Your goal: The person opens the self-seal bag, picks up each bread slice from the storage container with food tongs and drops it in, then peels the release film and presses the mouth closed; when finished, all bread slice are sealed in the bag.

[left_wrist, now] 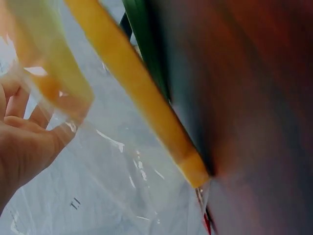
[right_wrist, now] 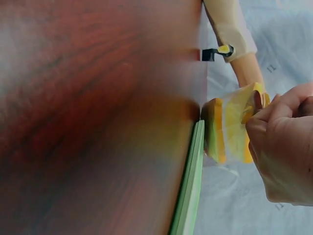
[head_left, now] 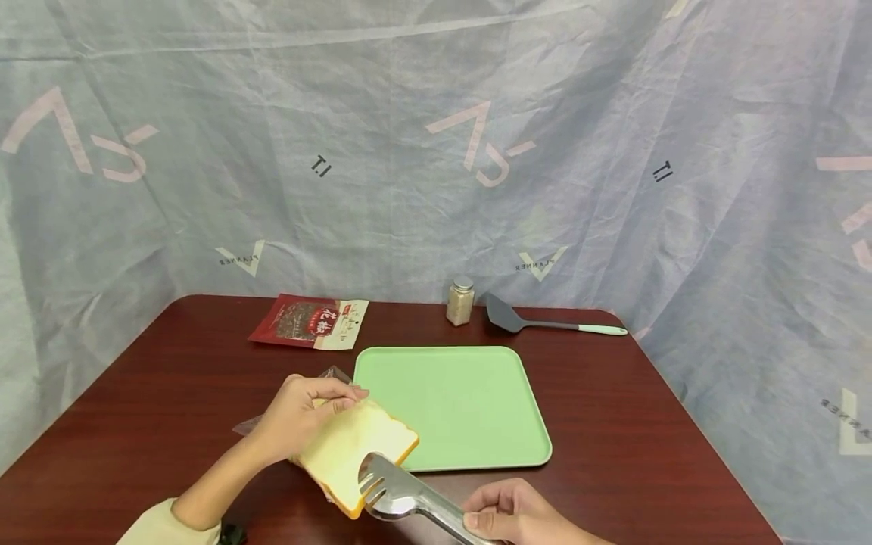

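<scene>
My left hand pinches the edge of a clear plastic bag between thumb and fingers, above the tray's left edge. A slice of white bread with an orange-brown crust leans out of the bag. Metal serving tongs have their tips over the slice's near corner, a slotted tip on its face. My right hand grips the tongs by the handle. In the left wrist view, a second bread slice shows lower down, with clear film beside it. From the right wrist, film spans two crusted bread pieces.
A light green tray lies mid-table, just right of the bread. Behind it are a red and cream spice packet, a lidded glass jar and a grey spatula with a pale handle. A grey cloth hangs behind the table.
</scene>
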`<action>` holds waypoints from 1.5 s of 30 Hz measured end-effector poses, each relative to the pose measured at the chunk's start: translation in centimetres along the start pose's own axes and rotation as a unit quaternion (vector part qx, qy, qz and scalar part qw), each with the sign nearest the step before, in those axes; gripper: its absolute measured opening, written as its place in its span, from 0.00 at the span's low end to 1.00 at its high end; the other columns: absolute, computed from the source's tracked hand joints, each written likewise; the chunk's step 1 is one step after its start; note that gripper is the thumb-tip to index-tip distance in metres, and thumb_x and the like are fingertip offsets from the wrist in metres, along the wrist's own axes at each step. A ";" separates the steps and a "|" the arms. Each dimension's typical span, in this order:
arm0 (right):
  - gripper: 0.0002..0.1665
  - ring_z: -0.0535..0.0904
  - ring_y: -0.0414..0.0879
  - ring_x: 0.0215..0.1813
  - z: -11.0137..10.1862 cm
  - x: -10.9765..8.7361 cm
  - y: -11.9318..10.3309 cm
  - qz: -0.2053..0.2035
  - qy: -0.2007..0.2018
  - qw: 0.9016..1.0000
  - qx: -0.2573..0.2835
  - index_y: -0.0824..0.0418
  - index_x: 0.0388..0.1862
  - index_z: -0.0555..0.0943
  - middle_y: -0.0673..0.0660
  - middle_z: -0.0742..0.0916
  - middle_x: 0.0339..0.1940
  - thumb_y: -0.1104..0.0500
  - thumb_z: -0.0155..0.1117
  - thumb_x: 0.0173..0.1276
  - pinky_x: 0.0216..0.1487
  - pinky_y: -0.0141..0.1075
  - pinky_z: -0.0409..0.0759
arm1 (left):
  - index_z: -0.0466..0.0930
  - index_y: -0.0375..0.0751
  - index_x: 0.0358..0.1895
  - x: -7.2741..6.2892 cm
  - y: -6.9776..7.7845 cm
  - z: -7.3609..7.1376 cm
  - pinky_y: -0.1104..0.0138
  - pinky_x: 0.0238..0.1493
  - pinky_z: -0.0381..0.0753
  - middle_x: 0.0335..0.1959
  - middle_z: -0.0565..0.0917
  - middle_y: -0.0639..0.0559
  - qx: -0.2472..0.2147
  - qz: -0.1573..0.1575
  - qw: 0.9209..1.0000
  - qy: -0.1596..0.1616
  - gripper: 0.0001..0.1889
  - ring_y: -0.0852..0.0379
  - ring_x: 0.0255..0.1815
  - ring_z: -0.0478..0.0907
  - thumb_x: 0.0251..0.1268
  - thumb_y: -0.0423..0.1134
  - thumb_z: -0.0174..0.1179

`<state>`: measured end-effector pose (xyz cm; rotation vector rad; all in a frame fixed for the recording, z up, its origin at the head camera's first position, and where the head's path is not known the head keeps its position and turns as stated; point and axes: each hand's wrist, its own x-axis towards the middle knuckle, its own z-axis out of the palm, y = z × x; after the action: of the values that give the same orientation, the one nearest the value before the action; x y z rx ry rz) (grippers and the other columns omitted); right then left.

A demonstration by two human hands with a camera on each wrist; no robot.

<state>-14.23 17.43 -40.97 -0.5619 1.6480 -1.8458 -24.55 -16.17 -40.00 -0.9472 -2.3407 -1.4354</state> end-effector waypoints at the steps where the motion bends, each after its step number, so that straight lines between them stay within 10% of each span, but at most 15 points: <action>1: 0.27 0.74 0.27 0.25 0.0 0.1 0.0 -0.004 0.000 1.000 -0.005 0.91 0.45 0.69 0.42 0.84 0.26 0.61 0.60 0.71 0.26 0.21 0.72 | 0.90 0.41 0.36 0.0 0.1 0.1 0.74 0.46 0.81 0.39 0.90 0.55 0.012 0.010 1.000 0.004 0.05 0.57 0.45 0.86 0.58 0.29 0.68; 6: 0.24 0.73 0.27 0.24 0.1 0.6 -0.2 -0.034 -0.006 0.999 -0.030 0.90 0.43 0.71 0.42 0.83 0.25 0.63 0.60 0.71 0.26 0.20 0.70 | 0.89 0.42 0.33 -0.2 0.4 0.3 0.75 0.46 0.80 0.39 0.90 0.55 0.043 0.037 0.998 0.023 0.07 0.51 0.46 0.86 0.54 0.26 0.70; 14: 0.21 0.74 0.28 0.26 -0.5 0.3 -0.8 -0.030 -0.028 0.998 -0.045 0.89 0.42 0.72 0.44 0.83 0.26 0.65 0.61 0.70 0.26 0.20 0.70 | 0.89 0.45 0.34 -0.1 0.3 -0.3 0.72 0.41 0.82 0.38 0.89 0.59 0.050 -0.006 0.999 0.007 0.07 0.62 0.42 0.86 0.58 0.28 0.68; 21: 0.17 0.81 0.35 0.25 -1.8 0.3 -2.7 -0.012 -0.022 0.997 -0.067 0.83 0.44 0.76 0.67 0.86 0.25 0.64 0.60 0.72 0.24 0.24 0.77 | 0.90 0.43 0.35 0.2 0.4 0.0 0.75 0.42 0.81 0.39 0.90 0.56 0.072 0.045 0.996 0.009 0.08 0.58 0.43 0.87 0.55 0.27 0.70; 25: 0.15 0.81 0.37 0.24 -2.8 0.9 -3.4 0.009 -0.033 0.995 -0.090 0.78 0.45 0.78 0.57 0.86 0.27 0.63 0.60 0.72 0.18 0.26 0.76 | 0.90 0.44 0.37 0.4 0.2 0.0 0.72 0.40 0.82 0.39 0.89 0.59 0.091 0.041 0.995 0.019 0.07 0.61 0.42 0.86 0.58 0.29 0.69; 31: 0.17 0.81 0.37 0.25 -4.3 2.0 -3.2 0.021 -0.062 0.995 -0.073 0.83 0.46 0.75 0.57 0.86 0.28 0.65 0.58 0.73 0.18 0.27 0.77 | 0.89 0.45 0.42 1.6 -0.7 -0.4 0.62 0.47 0.83 0.41 0.89 0.58 0.090 -0.023 0.994 -0.062 0.06 0.58 0.47 0.85 0.66 0.36 0.65; 38: 0.20 0.81 0.38 0.26 -5.8 2.4 -2.7 0.024 -0.053 0.997 -0.057 0.86 0.47 0.73 0.57 0.85 0.29 0.65 0.56 0.74 0.20 0.27 0.77 | 0.83 0.41 0.55 3.2 -1.8 -1.5 0.52 0.55 0.79 0.52 0.86 0.54 0.086 -0.039 0.975 -0.203 0.18 0.55 0.55 0.82 0.63 0.42 0.68; 45: 0.21 0.82 0.38 0.27 -7.1 2.9 -2.2 0.003 -0.046 0.997 -0.058 0.87 0.49 0.72 0.57 0.85 0.29 0.65 0.56 0.75 0.20 0.27 0.78 | 0.84 0.51 0.56 2.1 -1.8 -1.6 0.50 0.55 0.75 0.62 0.80 0.58 0.171 0.003 0.967 -0.190 0.28 0.53 0.60 0.75 0.48 0.51 0.74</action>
<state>-21.36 20.84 -40.01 -0.6804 1.7019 -1.7028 -27.52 -17.22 -39.40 -1.2045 -2.7284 -0.8569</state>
